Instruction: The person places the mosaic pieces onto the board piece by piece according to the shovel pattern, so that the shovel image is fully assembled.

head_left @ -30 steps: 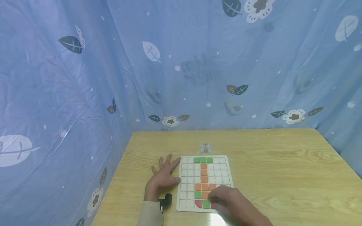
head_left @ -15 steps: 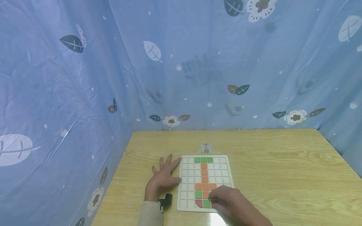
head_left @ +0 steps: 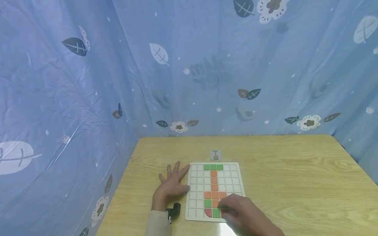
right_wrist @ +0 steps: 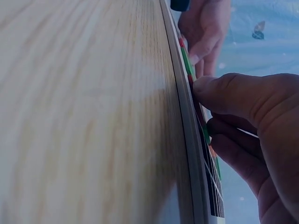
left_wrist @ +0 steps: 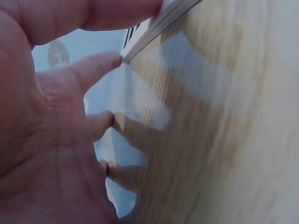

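A white grid board [head_left: 192,195] lies on the table with flat tiles in some of its squares. Green tiles [head_left: 213,167] form a short row at the far edge. Orange tiles [head_left: 214,180] run down the middle into a wider row, with green and a rounded red tile [head_left: 208,213] below. My right hand [head_left: 246,213] is at the near right part, its thumb and fingertips on a red tile [right_wrist: 190,79] that is mostly hidden. My left hand [head_left: 169,188] is spread flat on the table, thumb and index fingertip touching the board's left edge.
A small picture card [head_left: 216,155] with a similar pattern lies just beyond the board. The wooden table [head_left: 295,177] extends to both sides. Blue patterned curtain [head_left: 189,82] hangs behind and at the sides. A black device [head_left: 175,210] is worn at the left wrist.
Both hands and the tiles look the same as before. The head view has shifted very slightly.
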`<state>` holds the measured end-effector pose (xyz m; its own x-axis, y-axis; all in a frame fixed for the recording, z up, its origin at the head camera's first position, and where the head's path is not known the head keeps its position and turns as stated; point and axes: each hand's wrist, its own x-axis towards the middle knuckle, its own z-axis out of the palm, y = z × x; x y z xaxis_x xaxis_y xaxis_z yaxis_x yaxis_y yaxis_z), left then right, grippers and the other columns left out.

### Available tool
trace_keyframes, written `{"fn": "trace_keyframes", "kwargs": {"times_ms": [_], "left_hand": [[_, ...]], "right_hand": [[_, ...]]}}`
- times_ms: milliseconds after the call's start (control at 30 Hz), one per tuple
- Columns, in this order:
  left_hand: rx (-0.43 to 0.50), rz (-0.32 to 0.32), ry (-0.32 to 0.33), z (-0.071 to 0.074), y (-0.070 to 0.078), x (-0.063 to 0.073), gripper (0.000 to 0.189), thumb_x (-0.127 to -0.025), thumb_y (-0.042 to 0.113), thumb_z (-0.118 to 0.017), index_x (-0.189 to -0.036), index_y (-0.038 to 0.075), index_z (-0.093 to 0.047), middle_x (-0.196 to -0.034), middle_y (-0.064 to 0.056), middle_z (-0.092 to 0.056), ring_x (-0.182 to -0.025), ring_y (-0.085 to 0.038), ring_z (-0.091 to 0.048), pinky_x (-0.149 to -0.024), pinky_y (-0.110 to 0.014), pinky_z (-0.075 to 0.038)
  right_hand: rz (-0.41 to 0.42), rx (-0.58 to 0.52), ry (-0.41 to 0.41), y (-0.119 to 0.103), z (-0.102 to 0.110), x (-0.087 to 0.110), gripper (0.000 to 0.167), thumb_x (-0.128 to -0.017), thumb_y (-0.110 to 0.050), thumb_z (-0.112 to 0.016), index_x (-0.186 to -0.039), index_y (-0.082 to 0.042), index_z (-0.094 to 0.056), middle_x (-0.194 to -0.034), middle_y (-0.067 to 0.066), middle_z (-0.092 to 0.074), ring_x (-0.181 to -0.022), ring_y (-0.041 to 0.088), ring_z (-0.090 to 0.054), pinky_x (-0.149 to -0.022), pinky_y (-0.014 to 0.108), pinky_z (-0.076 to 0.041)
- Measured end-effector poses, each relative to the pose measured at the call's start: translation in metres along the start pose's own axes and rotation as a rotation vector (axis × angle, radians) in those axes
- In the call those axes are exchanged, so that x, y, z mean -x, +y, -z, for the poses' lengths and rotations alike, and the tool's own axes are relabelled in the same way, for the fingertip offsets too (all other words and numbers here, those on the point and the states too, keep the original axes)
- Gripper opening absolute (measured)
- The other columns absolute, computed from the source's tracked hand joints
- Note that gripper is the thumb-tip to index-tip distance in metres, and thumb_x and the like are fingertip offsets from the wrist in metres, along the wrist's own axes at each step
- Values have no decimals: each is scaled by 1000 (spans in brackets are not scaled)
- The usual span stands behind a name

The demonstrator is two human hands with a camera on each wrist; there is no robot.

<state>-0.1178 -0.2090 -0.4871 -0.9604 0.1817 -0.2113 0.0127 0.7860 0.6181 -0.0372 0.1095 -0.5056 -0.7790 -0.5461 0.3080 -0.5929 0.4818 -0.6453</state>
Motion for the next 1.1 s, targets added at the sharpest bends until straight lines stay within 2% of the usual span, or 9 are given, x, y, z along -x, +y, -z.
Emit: {"fn": "trace_keyframes", "kwargs": {"times_ms": [200, 300, 433, 600, 767, 1100], "left_hand": [[-10, 2, 7, -1, -2, 0, 94, -83, 28, -79, -170, 30, -43, -185, -18, -10, -167, -57, 11, -118, -88, 18], [-16, 15, 0, -2, -2, 1, 94, -83, 28, -78, -170, 31, -43, -185, -18, -10, -167, -56, 11, -119, -88, 18], [-20, 15, 2, -2, -2, 2, 93, -82, 27, -78, -169, 30, -44, -185, -18, -12, -167, -57, 10, -118, -89, 16], [-35, -2, 8, -1, 0, 1, 93, -82, 27, -76, -169, 30, -45, -184, -19, -13, -166, -58, 9, -118, -90, 15], [-35, 3, 8, -1, 1, 0, 93, -82, 26, -76, -169, 30, -45, -184, -19, -13, -167, -58, 9, -118, -90, 16], [-53, -2, 10, 2, 5, 0, 94, -79, 25, -75, -169, 28, -46, -183, -20, -16, -167, -59, 5, -119, -91, 12]], "right_hand": [[112, -5, 96, 1, -2, 1, 31, -89, -2, -82, -102, -29, -75, -94, -24, -67, -84, -6, -59, -75, 10, -49], [129, -31, 118, 4, 0, 2, 28, -91, -6, -83, -102, -31, -74, -92, -24, -67, -83, -6, -59, -75, 9, -48], [167, -39, 181, 12, 2, 3, 30, -89, -2, -84, -105, -26, -77, -92, -21, -72, -82, -5, -62, -76, 10, -52], [234, 29, 259, 23, 7, 2, 35, -80, 3, -88, -107, -17, -80, -96, -11, -80, -83, 0, -68, -82, 10, -55], [187, 70, 255, 26, 9, 2, 31, -80, -2, -90, -106, -17, -81, -97, -11, -81, -86, 1, -70, -87, 5, -52], [108, 123, 255, 28, 12, 3, 27, -83, -7, -91, -105, -20, -83, -100, -16, -81, -90, -1, -73, -88, 6, -53]]}}
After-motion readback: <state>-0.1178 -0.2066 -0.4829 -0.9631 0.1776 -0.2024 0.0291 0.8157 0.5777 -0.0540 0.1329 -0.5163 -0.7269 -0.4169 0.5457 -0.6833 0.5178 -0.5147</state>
